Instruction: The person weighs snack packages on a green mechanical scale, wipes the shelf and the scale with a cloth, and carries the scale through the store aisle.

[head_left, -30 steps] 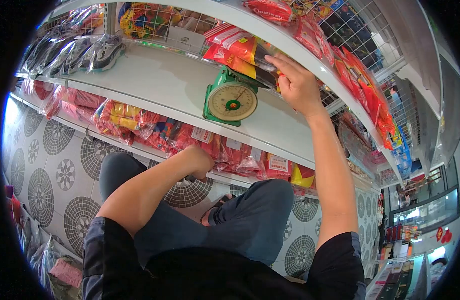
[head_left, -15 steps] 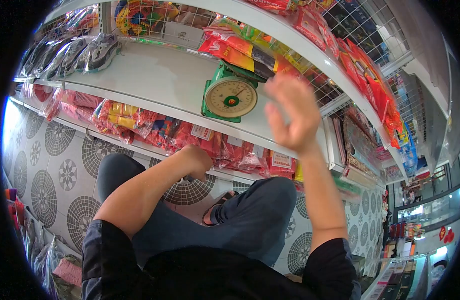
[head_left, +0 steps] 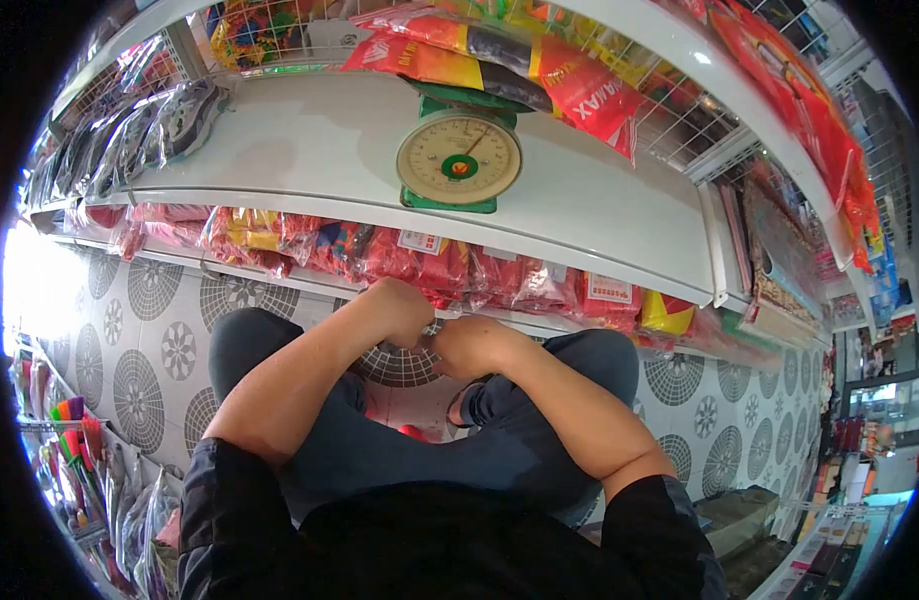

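My left hand (head_left: 398, 312) and my right hand (head_left: 470, 347) are close together over my lap, in front of the lower shelf. The fingers of both are curled downward; something small and dark shows between them, too hidden to name. Above them, on the white shelf (head_left: 310, 150), stands a green scale (head_left: 460, 167) with a round dial, its needle pointing to the upper right. Red, yellow and black packets (head_left: 500, 75) lie across its top and overhang both sides.
Plastic-wrapped shoes (head_left: 175, 125) sit at the shelf's left end. Red bagged goods (head_left: 420, 265) fill the lower shelf. Red packages (head_left: 780, 90) hang at the upper right. Flat boards or books (head_left: 780, 235) stand at the right. More bagged items (head_left: 120, 480) are at the lower left.
My right hand has left the packets on the scale and come down beside my left hand. The view has shifted closer to the scale. My left hand has stayed low.
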Available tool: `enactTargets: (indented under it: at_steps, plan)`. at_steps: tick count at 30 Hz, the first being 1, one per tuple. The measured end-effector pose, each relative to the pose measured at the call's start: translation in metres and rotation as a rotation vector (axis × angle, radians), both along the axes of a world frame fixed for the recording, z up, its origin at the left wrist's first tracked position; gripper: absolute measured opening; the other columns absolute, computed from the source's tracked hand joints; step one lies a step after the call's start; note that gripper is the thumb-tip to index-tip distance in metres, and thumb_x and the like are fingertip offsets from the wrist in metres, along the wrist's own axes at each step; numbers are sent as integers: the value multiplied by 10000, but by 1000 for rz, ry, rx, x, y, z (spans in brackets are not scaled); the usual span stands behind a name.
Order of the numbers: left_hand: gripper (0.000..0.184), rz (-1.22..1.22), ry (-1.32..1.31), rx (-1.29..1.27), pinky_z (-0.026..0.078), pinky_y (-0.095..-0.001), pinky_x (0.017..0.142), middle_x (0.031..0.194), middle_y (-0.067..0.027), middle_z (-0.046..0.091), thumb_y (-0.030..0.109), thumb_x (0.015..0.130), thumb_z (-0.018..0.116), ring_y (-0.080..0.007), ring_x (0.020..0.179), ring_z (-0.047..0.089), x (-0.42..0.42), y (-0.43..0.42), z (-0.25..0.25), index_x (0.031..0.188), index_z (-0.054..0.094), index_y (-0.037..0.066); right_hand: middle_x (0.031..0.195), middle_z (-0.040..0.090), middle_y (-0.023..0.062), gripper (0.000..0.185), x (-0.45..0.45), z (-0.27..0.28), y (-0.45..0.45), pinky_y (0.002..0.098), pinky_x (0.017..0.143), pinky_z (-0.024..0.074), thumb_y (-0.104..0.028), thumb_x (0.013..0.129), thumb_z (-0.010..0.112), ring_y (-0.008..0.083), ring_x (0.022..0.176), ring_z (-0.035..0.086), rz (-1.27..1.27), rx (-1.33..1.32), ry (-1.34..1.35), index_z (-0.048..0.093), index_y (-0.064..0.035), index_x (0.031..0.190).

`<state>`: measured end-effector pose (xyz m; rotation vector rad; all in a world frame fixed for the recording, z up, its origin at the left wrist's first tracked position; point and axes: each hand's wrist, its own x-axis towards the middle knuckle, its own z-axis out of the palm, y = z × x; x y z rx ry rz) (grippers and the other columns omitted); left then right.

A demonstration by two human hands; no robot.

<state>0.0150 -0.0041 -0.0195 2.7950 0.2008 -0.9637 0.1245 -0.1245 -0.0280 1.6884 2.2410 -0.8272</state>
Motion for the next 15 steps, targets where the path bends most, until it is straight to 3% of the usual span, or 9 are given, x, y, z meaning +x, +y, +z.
enactTargets:
  at_steps: [2,5,8,15]
  plan:
    - [419,-29,10,-24,546,-414,753,952,-117,712,449,710,740,-288,893,686,6,-5,6,961,733,113,951,685,161,291,-2,8,2,454,744,531,-305,853,601,342,881,665,6,-94,-12,663,-114,1064]
    - [392,-2,26,-47,544,-420,757,949,-118,711,421,712,733,-292,893,684,11,-15,12,956,732,114,969,687,149,310,1,16,0,451,780,525,-314,851,613,342,908,660,-18,-88,32,660,-130,1095]
    - [361,13,43,-48,540,-426,761,951,-120,711,387,714,724,-294,896,683,14,-17,7,955,732,119,1006,685,167,276,5,20,-6,440,806,532,-263,806,623,334,945,660,-57,-118,66,701,-62,979]
    - [318,13,45,-91,529,-441,764,951,-153,699,334,750,651,-334,890,673,14,-20,-6,968,716,112,1045,681,161,292,0,28,-5,436,823,529,-283,816,643,331,976,654,-42,-183,4,701,-83,1021]
